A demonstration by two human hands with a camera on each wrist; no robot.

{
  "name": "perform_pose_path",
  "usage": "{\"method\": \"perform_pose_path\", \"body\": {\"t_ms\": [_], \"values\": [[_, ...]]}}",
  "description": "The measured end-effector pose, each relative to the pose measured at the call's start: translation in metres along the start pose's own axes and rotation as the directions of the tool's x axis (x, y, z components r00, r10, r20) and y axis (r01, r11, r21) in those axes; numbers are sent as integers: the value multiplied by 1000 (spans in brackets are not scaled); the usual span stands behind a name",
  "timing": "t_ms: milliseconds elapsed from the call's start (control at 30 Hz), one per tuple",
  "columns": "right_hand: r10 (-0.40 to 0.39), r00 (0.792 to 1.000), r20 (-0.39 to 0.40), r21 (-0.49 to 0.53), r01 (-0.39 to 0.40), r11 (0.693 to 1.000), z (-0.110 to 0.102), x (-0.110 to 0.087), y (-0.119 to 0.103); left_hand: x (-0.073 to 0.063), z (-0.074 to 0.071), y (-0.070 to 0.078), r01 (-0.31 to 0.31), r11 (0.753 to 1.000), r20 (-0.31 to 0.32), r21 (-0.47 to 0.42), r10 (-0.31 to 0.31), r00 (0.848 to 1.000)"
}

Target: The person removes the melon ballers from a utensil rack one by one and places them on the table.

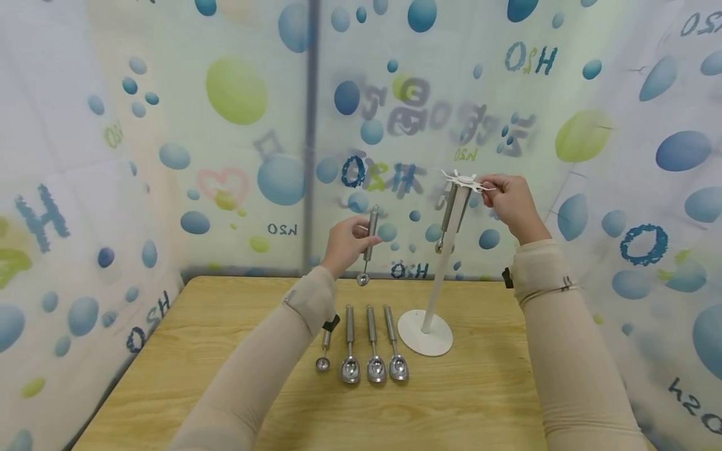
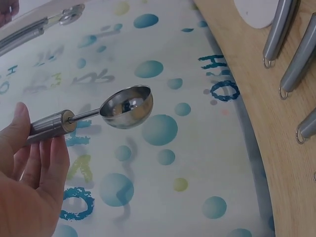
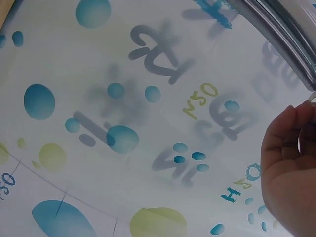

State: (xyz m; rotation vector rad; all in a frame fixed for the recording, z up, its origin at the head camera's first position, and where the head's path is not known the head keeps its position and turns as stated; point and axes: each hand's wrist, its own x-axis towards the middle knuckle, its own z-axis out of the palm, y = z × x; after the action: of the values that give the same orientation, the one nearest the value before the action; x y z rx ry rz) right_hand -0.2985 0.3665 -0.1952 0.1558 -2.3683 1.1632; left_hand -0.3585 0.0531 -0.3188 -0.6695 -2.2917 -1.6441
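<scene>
Fingers [image 2: 57, 159] of the left hand [image 1: 345, 243] curl round the silver, round-bowled metal scoop [image 1: 368, 252], held up left of the white, round-based stand [image 1: 442, 275], whose hooked top [image 1: 464, 180] the right hand [image 1: 512, 203] pinches at its right edge.

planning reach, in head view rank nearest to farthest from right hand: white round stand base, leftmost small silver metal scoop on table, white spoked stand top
1. White spoked stand top: pinched by the right hand.
2. White round stand base: below, on the table.
3. Small silver metal scoop: leftmost on table.
</scene>
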Motion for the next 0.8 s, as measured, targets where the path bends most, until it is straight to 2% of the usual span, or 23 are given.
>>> {"method": "perform_pose_path", "body": {"t_ms": [200, 567, 800], "values": [[17, 1000, 11, 11, -17, 1000, 0, -1, -2, -5, -8, -7, 38, 999, 15, -11, -38, 999], [7, 1000, 18, -7, -7, 1000, -2, 0, -1, -11, -25, -20, 52, 998, -2, 21, -52, 999], [4, 1000, 16, 7, -5, 1000, 0, 2, 1, -22, -41, -30, 81, 996, -8, 30, -80, 997]]}}
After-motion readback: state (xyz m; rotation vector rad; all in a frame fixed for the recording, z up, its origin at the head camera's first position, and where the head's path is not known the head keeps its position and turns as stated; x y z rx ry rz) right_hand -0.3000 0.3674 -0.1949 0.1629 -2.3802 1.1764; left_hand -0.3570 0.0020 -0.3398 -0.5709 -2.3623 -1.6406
